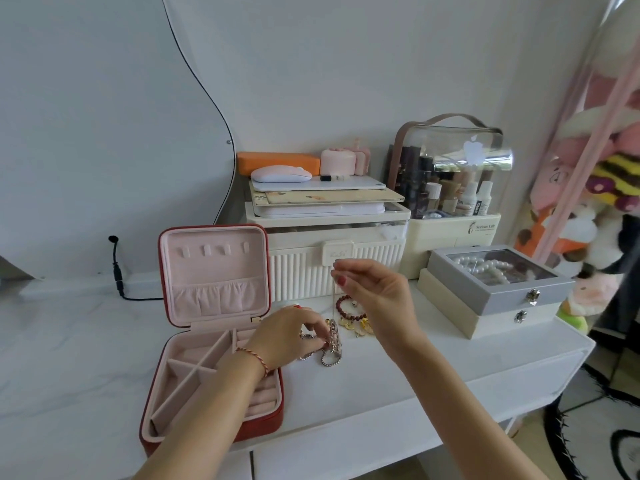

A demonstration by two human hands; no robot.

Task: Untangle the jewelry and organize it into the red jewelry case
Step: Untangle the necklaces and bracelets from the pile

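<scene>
Basically right hand (374, 289) pinches thin chain (333, 299) upward for slack; left hand (287, 336) grip pins jewelry tangle (330, 344) on worktop (398, 382).

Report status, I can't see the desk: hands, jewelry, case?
Right hand pinching thin chain, lifted. Left hand holding down tangled pile. Red jewelry case open, compartments empty. Nothing blocking.
</scene>
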